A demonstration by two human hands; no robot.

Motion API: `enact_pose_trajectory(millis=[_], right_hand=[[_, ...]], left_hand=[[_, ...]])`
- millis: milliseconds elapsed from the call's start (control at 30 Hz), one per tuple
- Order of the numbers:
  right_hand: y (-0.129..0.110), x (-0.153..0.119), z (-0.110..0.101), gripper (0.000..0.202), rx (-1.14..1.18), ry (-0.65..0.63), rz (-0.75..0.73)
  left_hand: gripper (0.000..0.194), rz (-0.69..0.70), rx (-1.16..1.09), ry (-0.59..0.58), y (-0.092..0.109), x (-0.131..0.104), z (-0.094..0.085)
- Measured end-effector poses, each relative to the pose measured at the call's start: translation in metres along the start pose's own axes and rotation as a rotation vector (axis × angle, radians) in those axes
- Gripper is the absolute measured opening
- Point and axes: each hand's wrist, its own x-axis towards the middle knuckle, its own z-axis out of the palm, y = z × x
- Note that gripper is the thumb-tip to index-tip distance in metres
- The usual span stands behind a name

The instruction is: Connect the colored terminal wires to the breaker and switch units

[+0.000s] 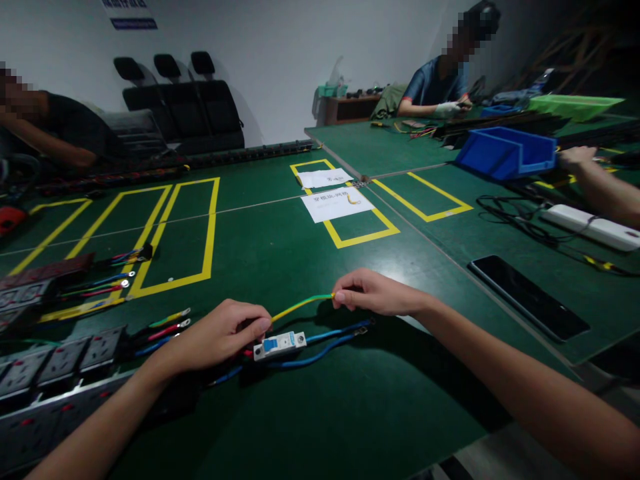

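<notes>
Between my two hands runs a yellow-green wire (300,306), held just above the green table. My left hand (223,333) pinches it on the left, beside a small white circuit breaker (279,345) with a blue switch. My right hand (367,292) pinches the wire's far end between thumb and fingers; the tip is mostly hidden. Blue wires (320,355) with ring terminals extend rightward from around the breaker. Red wire shows partly under my left hand. At the left lie black socket strips (80,363), with red, blue and yellow-green wire ends beside them.
Paper sheets (337,204) lie on the yellow-taped table (260,247). On the right are a black phone (527,297), a white power strip (593,225), loose black cables and a blue bin (507,155). Other people sit at the far left and far right; another person's hand (577,157) is near the bin.
</notes>
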Motion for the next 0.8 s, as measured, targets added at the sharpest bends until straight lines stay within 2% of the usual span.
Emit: enact_pose_trajectory(millis=[200, 433, 533, 667, 800], right_hand=[[0.0079, 0.0023, 0.0065, 0.024, -0.537, 0.234, -0.251], [0.0031, -0.0023, 0.0086, 0.037, -0.905, 0.343, -0.36], [0.0019, -0.0034, 0.0091, 0.039, -0.935, 0.372, -0.356], [0.0064, 0.0011, 0.0097, 0.033, -0.866, 0.393, -0.357], [0.0081, 0.0051, 0.0056, 0.028, -0.627, 0.294, -0.284]], left_hand=[[0.041, 0.007, 0.022, -0.018, -0.001, 0.0004, -0.0002], [0.041, -0.001, 0.037, -0.029, -0.0021, 0.0008, -0.0002], [0.041, -0.005, 0.036, -0.028, -0.0029, 0.0005, 0.0], [0.042, -0.014, 0.023, -0.017, -0.0033, 0.0, 0.0001], [0.042, -0.025, 0.008, 0.0, -0.0026, -0.0004, -0.0003]])
